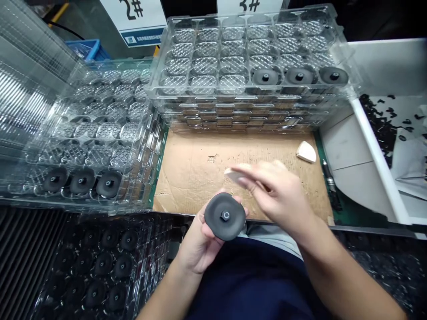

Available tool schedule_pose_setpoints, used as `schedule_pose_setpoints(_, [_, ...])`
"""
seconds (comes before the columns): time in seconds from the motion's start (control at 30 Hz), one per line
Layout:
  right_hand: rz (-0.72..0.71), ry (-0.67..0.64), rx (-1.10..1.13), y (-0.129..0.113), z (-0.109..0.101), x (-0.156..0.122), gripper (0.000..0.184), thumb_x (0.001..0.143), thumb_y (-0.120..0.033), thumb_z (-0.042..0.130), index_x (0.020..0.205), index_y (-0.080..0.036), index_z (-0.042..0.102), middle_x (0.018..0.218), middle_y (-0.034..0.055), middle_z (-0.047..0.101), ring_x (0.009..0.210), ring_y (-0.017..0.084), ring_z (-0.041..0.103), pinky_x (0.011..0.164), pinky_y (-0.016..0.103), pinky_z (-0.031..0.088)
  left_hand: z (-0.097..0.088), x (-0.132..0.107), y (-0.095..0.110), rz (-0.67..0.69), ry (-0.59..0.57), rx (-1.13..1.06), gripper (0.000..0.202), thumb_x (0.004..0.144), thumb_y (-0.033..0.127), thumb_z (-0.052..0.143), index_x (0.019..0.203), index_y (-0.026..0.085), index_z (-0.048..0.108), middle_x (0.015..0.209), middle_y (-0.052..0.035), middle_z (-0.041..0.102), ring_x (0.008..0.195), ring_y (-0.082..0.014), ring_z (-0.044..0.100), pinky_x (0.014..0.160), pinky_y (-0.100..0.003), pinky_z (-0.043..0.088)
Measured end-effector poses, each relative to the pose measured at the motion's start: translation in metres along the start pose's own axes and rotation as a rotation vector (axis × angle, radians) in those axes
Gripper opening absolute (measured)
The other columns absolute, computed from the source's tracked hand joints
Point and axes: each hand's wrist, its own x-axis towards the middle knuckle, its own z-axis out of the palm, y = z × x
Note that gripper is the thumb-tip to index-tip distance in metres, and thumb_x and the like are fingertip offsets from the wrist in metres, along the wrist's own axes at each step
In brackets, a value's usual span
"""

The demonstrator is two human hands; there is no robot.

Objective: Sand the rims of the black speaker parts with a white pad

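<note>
My left hand (200,242) is closed around the edge of a black rounded disc part (230,222), whose centre bears a small raised stud facing up. My right hand (278,191), slightly blurred, pinches a small white pad (233,174) between thumb and fingers, above and to the right of the disc and apart from it. A second white wedge-shaped pad (306,152) lies on the cardboard sheet (187,164) beyond my right hand.
Stacked clear trays (233,100) stand at the back, with three black discs in the front row. Another clear tray (128,151) sits left, also holding discs. A pen (330,182) lies right, beside a white bin (376,155) of small black pieces. Lower left, another tray (133,284) carries several discs.
</note>
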Motion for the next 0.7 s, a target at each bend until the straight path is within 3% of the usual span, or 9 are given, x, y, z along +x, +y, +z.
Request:
schedule_pose_setpoints(0.1, [0.169,-0.053,-0.053,0.029,0.024,-0.025,0.022,0.093,-0.019,0.05,0.108,-0.02,0.065,0.084,0.003,0.067,0.076,0.016,0.059,0.066,0.029,0.035,0.0,0.0,0.003,0.016,-0.063,-0.103,0.056,0.054,0.04,0.084,0.106,0.028,0.066,0.108,-0.0011,0.069,0.092,-0.0191,0.067,0.084,-0.027,0.053])
schedule_pose_setpoints(0.2, [0.199,-0.164,0.023,0.043,0.048,-0.053,0.023,0.092,-0.016,0.046,0.096,-0.019,0.068,0.072,0.002,0.065,0.068,0.015,0.059,0.062,0.027,0.038,-0.003,0.001,0.005,0.03,-0.023,-0.118,0.055,0.054,0.04,0.083,0.104,0.026,0.067,0.107,-0.0018,0.069,0.097,-0.0196,0.065,0.085,-0.027,0.052])
schedule_pose_setpoints(0.27, [0.224,-0.16,0.039,0.042,0.049,-0.058,0.021,0.09,-0.015,0.048,0.092,-0.019,0.069,0.069,0.0014,0.064,0.063,0.015,0.058,0.058,0.026,0.04,-0.003,0.002,0.005,0.028,-0.007,-0.118,0.055,0.054,0.04,0.083,0.104,0.026,0.067,0.108,-0.002,0.068,0.099,-0.0203,0.065,0.087,-0.027,0.052])
schedule_pose_setpoints(0.4, [0.289,-0.01,0.084,0.012,0.019,-0.036,0.021,0.093,-0.021,0.049,0.109,-0.019,0.063,0.09,0.0034,0.067,0.068,0.013,0.059,0.059,0.025,0.043,-0.001,0.003,0.002,0.04,-0.014,-0.083,0.054,0.056,0.037,0.083,0.106,0.027,0.067,0.109,-0.0007,0.068,0.099,-0.0204,0.065,0.088,-0.027,0.051])
schedule_pose_setpoints(0.5, [0.117,0.102,0.154,-0.026,-0.001,-0.017,0.023,0.092,-0.016,0.048,0.112,-0.017,0.061,0.091,0.0047,0.067,0.075,0.015,0.059,0.067,0.028,0.044,-0.001,0.001,0.0,0.041,-0.007,-0.057,0.047,0.062,0.031,0.082,0.106,0.027,0.067,0.109,0.0008,0.069,0.102,-0.0158,0.063,0.089,-0.021,0.049])
schedule_pose_setpoints(0.6, [-0.044,-0.079,0.228,-0.047,-0.003,-0.01,0.024,0.092,-0.011,0.043,0.107,-0.013,0.061,0.083,0.0047,0.066,0.071,0.015,0.057,0.069,0.03,0.043,-0.004,0.0,-0.001,0.063,0.02,-0.013,0.044,0.064,0.028,0.081,0.105,0.028,0.068,0.108,0.0011,0.069,0.101,-0.0151,0.063,0.09,-0.02,0.048])
schedule_pose_setpoints(0.67, [-0.02,-0.215,0.244,-0.049,0.001,-0.009,0.023,0.092,-0.01,0.043,0.103,-0.014,0.063,0.084,0.0032,0.067,0.07,0.014,0.056,0.066,0.028,0.041,-0.003,0.0,-0.001,0.088,0.048,-0.003,0.047,0.06,0.029,0.083,0.105,0.029,0.068,0.107,0.0018,0.07,0.1,-0.0165,0.064,0.089,-0.023,0.05])
schedule_pose_setpoints(0.7, [0.001,-0.223,0.225,-0.049,0.004,-0.008,0.023,0.092,-0.011,0.044,0.103,-0.015,0.063,0.085,0.0029,0.067,0.07,0.014,0.056,0.065,0.028,0.04,-0.002,0.001,-0.002,0.087,0.058,-0.002,0.047,0.058,0.031,0.084,0.103,0.029,0.068,0.103,0.0022,0.07,0.097,-0.0162,0.065,0.087,-0.022,0.05])
